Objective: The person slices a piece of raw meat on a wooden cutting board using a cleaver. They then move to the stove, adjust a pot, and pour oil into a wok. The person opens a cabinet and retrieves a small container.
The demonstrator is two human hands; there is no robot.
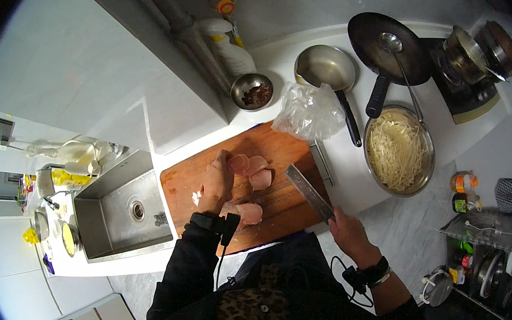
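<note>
My right hand (347,233) grips the handle of a broad-bladed kitchen knife (307,191), its blade over the right part of a wooden cutting board (194,191). Over the board's middle, my left hand (217,181) has its fingers at the edge of a raw meat piece (239,163) and seems to pinch it; the fingertips are partly hidden. Two more pale pink meat pieces (261,179) lie against that one. Nearer to me rests a separate raw meat piece (250,213). A crumpled clear plastic bag (311,111) lies at the board's far edge.
Left of the board is a steel sink (124,220). Beyond it stand a small metal bowl (252,92) with dark contents and a saucepan (326,65). To the right are a bowl of noodles (398,153), a wok (385,46) with a ladle, and a stove (472,98).
</note>
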